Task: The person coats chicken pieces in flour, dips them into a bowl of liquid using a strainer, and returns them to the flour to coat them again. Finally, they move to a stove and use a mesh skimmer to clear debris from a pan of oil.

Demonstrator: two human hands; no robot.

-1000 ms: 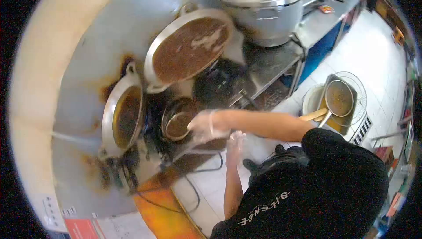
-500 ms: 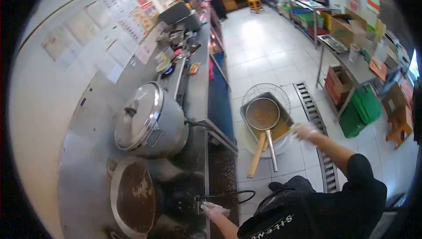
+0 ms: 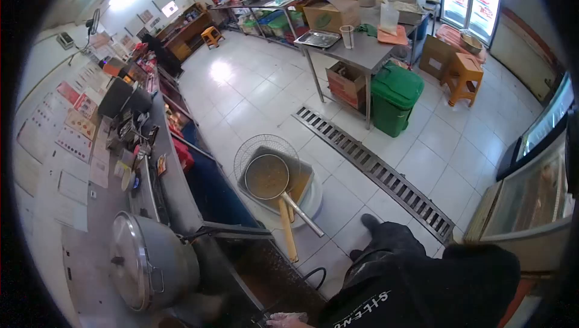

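Observation:
My left hand [image 3: 287, 319], in a clear glove, shows at the bottom edge beside the dark stove edge; its fingers are bent, and what they hold, if anything, cannot be made out. My right hand is out of view. On the floor in front of me a metal tub [image 3: 306, 177] rests on a white round basin [image 3: 313, 202]. A long-handled fine strainer [image 3: 267, 176] lies across the tub, with a wooden handle [image 3: 287, 231] beside its metal one. A wire skimmer [image 3: 241, 147] sits behind the strainer.
A large lidded pot [image 3: 172, 261] stands at the lower left. A floor drain grate [image 3: 374, 168] runs diagonally. A green bin [image 3: 395, 96] is beside a steel table [image 3: 359, 50]. Orange stools [image 3: 464, 75] stand farther off, and a glass-fronted cabinet [image 3: 528, 195] is at the right.
The view has turned to the right, so the tub and pot appear farther left. My right hand has left the view, and my left hand is now at the bottom edge.

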